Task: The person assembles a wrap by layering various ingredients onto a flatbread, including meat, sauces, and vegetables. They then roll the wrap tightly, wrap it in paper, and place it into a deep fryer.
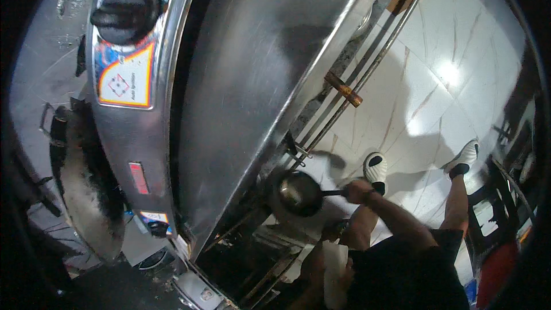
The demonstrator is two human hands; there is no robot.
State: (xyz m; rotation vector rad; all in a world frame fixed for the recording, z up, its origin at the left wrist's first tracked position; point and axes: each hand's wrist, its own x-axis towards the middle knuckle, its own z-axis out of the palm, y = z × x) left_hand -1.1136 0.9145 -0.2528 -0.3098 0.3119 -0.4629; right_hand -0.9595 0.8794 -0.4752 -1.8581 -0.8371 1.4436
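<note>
My right hand (pixel 359 191) is closed around the dark handle of a small saucepan (pixel 300 193), which hangs in the air beside the steel counter's edge. The pan's inside looks dark with a lighter patch; its contents are unclear. Lower down, close to my body, my left hand (pixel 344 278) is partly in shadow with its fingers against a long pale object (pixel 334 272). Its kind is hard to make out. Left of the pan stretches a bare steel counter front (pixel 241 80) with a raised, shiny edge.
A stove panel with a black knob (pixel 129 11) runs along the left. Beyond it stands a blackened wok (pixel 86 178). A metal rail (pixel 390 40) follows the counter above the white tiled floor (pixel 442 97). At right are a dark plastic chair (pixel 488 212) and a red item (pixel 498 272).
</note>
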